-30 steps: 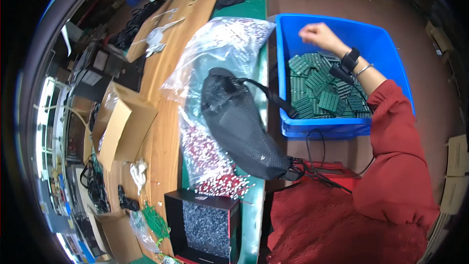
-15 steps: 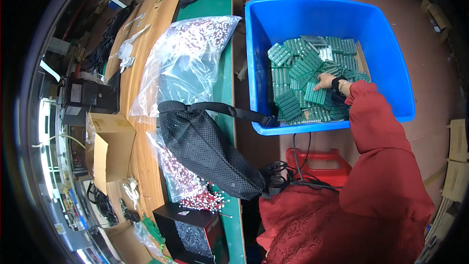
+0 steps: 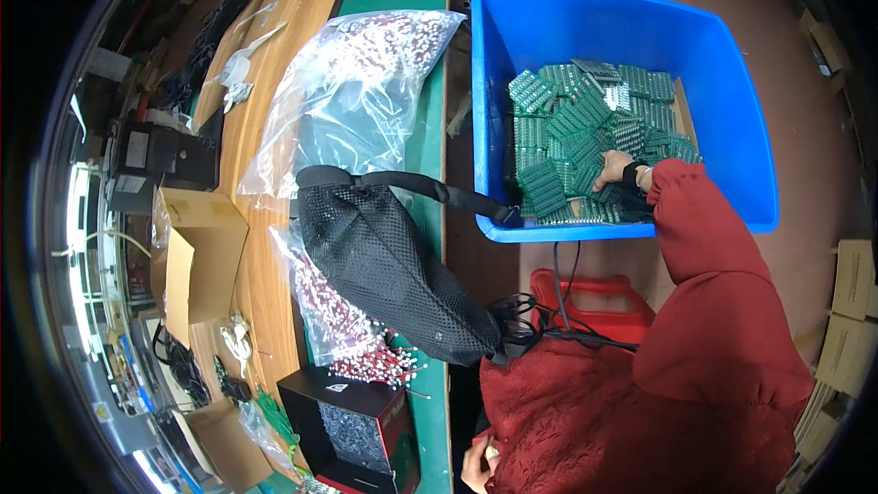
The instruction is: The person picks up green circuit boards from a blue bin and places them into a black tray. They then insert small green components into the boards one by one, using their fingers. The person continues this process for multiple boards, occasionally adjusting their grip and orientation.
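Note:
My right hand reaches down into a large blue bin and touches the green circuit boards heaped inside. Its thumb points downward, while the other fingers are mostly hidden among the boards. A black band circles that wrist, next to a bracelet. Low in the picture, beside my red clothing, part of my left hand shows with its fingers curled. Something small and pale sits at those fingers, too little of it visible to name.
A green-topped bench runs along the bin's left. On it lie a clear bag of red-and-white wired parts, a black mesh bag and a black box. Below the bin stands a red plastic item with cables. An open carton stands farther left.
My right hand has shifted slightly right and deeper among the boards; the board under its fingers no longer shows there. My left hand has come into view at the bottom. The view has shifted slightly.

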A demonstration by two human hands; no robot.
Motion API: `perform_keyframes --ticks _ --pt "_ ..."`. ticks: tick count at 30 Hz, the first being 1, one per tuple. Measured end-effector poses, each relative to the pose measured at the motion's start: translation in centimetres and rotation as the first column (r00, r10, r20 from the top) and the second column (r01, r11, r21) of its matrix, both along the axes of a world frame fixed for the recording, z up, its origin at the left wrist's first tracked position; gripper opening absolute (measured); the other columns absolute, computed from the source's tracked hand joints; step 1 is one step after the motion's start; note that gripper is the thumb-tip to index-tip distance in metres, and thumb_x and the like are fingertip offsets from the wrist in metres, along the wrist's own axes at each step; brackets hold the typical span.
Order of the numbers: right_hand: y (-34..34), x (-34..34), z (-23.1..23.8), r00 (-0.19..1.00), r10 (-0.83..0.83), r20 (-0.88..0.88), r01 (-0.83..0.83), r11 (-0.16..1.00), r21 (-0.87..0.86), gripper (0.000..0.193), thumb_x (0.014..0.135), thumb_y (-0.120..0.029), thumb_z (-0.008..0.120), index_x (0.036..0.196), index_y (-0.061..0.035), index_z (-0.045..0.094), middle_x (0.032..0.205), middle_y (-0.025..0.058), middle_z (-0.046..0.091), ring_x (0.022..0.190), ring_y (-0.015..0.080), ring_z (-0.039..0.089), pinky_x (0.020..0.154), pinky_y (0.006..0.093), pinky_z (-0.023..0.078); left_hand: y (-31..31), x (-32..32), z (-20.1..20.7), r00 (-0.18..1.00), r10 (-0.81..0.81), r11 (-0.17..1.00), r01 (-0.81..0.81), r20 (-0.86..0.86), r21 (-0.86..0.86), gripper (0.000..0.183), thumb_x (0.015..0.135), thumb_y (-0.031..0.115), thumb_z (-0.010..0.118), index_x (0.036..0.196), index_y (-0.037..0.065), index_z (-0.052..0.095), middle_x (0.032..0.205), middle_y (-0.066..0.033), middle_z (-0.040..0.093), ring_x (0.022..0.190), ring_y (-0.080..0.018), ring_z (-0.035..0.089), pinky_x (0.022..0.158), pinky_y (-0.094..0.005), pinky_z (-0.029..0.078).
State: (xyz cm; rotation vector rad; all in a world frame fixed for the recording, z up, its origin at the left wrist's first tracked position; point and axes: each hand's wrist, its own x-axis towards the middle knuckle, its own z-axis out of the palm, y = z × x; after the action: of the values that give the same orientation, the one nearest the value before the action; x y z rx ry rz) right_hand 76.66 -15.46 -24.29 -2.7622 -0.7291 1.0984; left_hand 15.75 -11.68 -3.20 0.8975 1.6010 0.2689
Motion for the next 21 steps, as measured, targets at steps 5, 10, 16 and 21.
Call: perform_keyframes --ticks 5,10,16,21 --pt "0.3 3.2 1.5 0.964 0.059 -0.258 -0.033 0.994 0.104 0.099 0.048 -0.051 0.088 0.118 0.0109 0.057 0.114 0.0198 0.064 0.102 0.0271 0.063 0.088 0.0366 0.049 4.8 5.3 3.0 0.707 -0.682 0.539 0.66 -0.189 0.523 0.024 0.088 0.006 0.061 0.111 0.0 0.065 0.103 -0.0151 0.067 0.094 -0.0218 0.064 0.082 -0.0318 0.05" --pt "2.2 3.7 0.3 0.912 -0.289 -0.292 0.37 0.887 0.277 0.102 0.055 -0.046 0.087 0.123 0.0178 0.048 0.12 0.0253 0.058 0.107 0.0345 0.059 0.089 0.0381 0.047 8.0 10.5 1.3 0.719 -0.501 0.852 0.507 0.482 0.13 0.053 0.087 0.01 0.065 0.134 -0.003 0.044 0.124 -0.0235 0.057 0.115 -0.0318 0.058 0.1 -0.0406 0.045" --pt "3.5 2.7 -1.1 0.916 -0.378 -0.132 0.398 0.898 0.188 0.135 0.053 -0.06 0.084 0.141 0.0175 0.018 0.139 0.0326 0.04 0.128 0.0391 0.044 0.106 0.0383 0.036 8.8 13.5 -0.8 0.499 0.014 0.918 0.337 0.867 -0.209 0.061 0.086 0.026 0.067 0.137 0.003 0.042 0.138 -0.0241 0.045 0.128 -0.0431 0.044 0.108 -0.0485 0.038" --pt "3.4 3.2 -2.4 0.89 -0.396 -0.226 0.44 0.875 0.202 0.153 0.045 -0.07 0.081 0.146 0.0121 0.001 0.147 0.0327 0.026 0.139 0.0419 0.025 0.113 0.0421 0.026 9.8 15.5 -0.3 0.527 -0.068 0.954 0.284 0.847 -0.1 0.069 0.086 0.042 0.066 0.138 0.004 0.041 0.139 -0.0217 0.043 0.129 -0.0422 0.042 0.11 -0.0509 0.035"
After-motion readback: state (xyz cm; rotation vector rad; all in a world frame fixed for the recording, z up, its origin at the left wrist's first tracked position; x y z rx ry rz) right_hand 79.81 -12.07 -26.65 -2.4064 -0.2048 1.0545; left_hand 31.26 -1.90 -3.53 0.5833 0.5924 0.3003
